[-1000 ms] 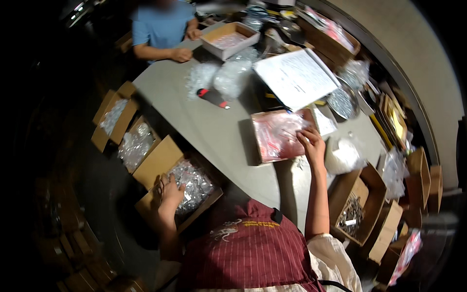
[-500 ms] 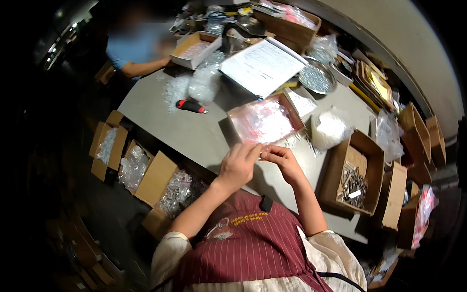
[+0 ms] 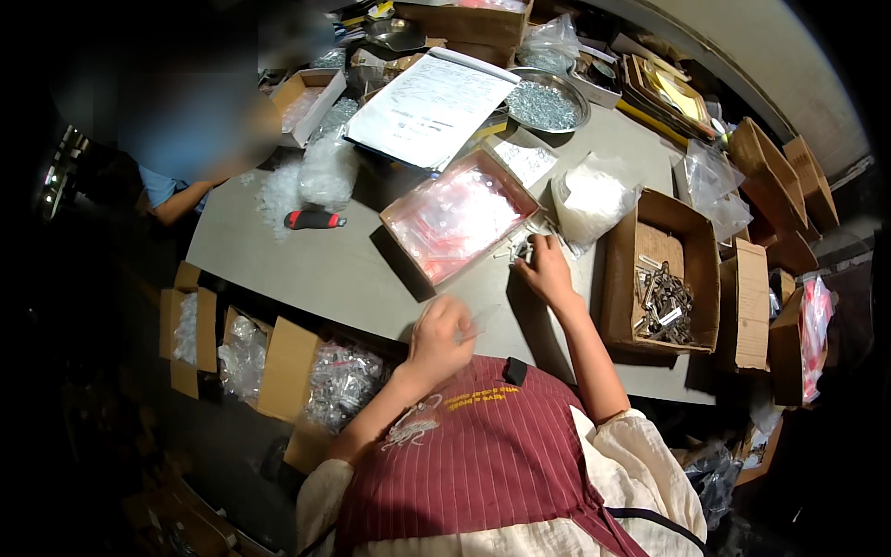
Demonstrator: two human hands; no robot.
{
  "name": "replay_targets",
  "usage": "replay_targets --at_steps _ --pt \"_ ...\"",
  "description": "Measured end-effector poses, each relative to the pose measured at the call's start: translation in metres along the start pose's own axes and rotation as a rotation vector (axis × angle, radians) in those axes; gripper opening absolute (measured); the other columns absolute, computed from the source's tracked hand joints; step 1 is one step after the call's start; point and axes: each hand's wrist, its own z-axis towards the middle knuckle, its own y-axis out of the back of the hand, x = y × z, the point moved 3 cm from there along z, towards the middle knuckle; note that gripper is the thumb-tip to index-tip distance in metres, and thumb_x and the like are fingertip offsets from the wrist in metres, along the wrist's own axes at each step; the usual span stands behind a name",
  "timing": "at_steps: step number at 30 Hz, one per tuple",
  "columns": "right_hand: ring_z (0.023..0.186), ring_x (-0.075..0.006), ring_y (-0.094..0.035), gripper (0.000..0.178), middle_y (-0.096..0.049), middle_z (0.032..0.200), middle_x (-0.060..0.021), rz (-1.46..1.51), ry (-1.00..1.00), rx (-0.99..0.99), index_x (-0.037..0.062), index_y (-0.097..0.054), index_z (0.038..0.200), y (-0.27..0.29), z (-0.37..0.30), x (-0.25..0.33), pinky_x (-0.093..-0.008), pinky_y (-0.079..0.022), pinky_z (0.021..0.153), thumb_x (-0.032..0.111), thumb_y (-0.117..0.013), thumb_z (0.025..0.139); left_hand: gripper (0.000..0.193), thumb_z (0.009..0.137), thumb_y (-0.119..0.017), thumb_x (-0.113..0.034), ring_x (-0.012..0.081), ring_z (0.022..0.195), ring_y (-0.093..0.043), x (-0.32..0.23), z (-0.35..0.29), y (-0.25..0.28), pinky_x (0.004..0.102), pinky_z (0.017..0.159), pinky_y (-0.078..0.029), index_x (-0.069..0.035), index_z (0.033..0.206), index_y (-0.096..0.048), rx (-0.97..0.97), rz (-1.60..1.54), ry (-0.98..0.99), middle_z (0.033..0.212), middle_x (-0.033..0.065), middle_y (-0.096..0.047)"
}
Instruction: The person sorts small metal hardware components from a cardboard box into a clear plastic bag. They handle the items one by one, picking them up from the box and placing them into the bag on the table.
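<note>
My left hand is closed near the table's front edge, above my apron. From its fingers sticks out a small clear plastic bag, smeared by motion. My right hand reaches down onto the table with its fingers bent together at a loose heap of small white pieces; what is between the fingertips is hidden. Left of that heap stands an open cardboard box filled with clear, red-edged plastic bags. Just beyond my right hand sits a clear bag of white pieces.
On the right is a cardboard box of metal parts. A clipboard, a metal bowl of small parts and a red-black cutter lie farther off. Boxes of bagged parts stand lower left. A person in blue sits at far left.
My hands, together before, are now apart. The left has drawn back toward me with the clear bag; the right has gone to the white pieces. The view has shifted.
</note>
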Motion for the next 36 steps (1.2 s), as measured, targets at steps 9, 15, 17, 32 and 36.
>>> replay_targets --at_steps 9,15,17,32,36 --pt "0.091 -0.0412 -0.061 0.018 -0.061 0.095 -0.0202 0.078 0.123 0.049 0.0029 -0.066 0.098 0.024 -0.018 0.007 -0.0480 -0.051 0.079 0.006 -0.070 0.080 0.017 0.098 -0.060 -0.018 0.0459 0.081 -0.068 0.023 0.009 -0.055 0.0548 0.069 -0.053 -0.007 0.111 -0.058 0.208 -0.051 0.169 0.088 0.0217 -0.071" --pt "0.090 -0.0310 -0.064 0.044 -0.060 0.115 -0.0164 0.087 -0.065 0.080 0.0036 -0.059 0.128 0.043 -0.034 -0.029 -0.0392 -0.053 0.079 0.010 -0.075 0.087 0.015 0.095 -0.061 -0.007 0.0393 0.085 -0.069 0.011 0.023 -0.050 0.0456 0.073 -0.056 -0.006 0.109 -0.067 -0.008 -0.061 0.037 0.093 0.0175 -0.070" --pt "0.092 -0.0337 -0.064 0.045 -0.060 0.116 -0.0177 -0.003 -0.115 0.115 0.0026 -0.059 0.125 0.047 -0.035 -0.032 -0.0416 -0.053 0.081 0.014 -0.078 0.086 0.013 0.092 -0.062 -0.003 0.0359 0.084 -0.069 0.016 0.026 -0.049 0.0427 0.074 -0.056 -0.005 0.101 -0.071 -0.092 -0.100 0.013 0.095 0.0156 -0.069" --pt "0.075 -0.0369 -0.067 0.019 -0.066 0.087 -0.0179 -0.134 -0.070 0.254 -0.0010 -0.064 0.090 0.045 -0.035 -0.008 -0.0426 -0.053 0.066 0.016 -0.073 0.086 0.013 0.085 -0.076 -0.011 0.0331 0.077 -0.064 0.009 0.064 -0.040 0.0422 0.067 -0.051 -0.003 0.086 -0.065 0.049 -0.272 0.047 0.084 0.0128 -0.066" --pt "0.071 -0.0173 -0.063 0.014 -0.063 0.085 -0.0090 0.265 0.005 0.169 -0.0014 -0.068 0.098 0.088 -0.031 0.029 -0.0290 -0.050 0.063 0.009 -0.073 0.089 0.015 0.084 -0.078 -0.011 0.0325 0.082 -0.063 0.008 0.061 -0.046 0.0414 0.072 -0.051 -0.003 0.085 -0.064 0.138 -0.226 -0.034 0.085 0.0129 -0.062"
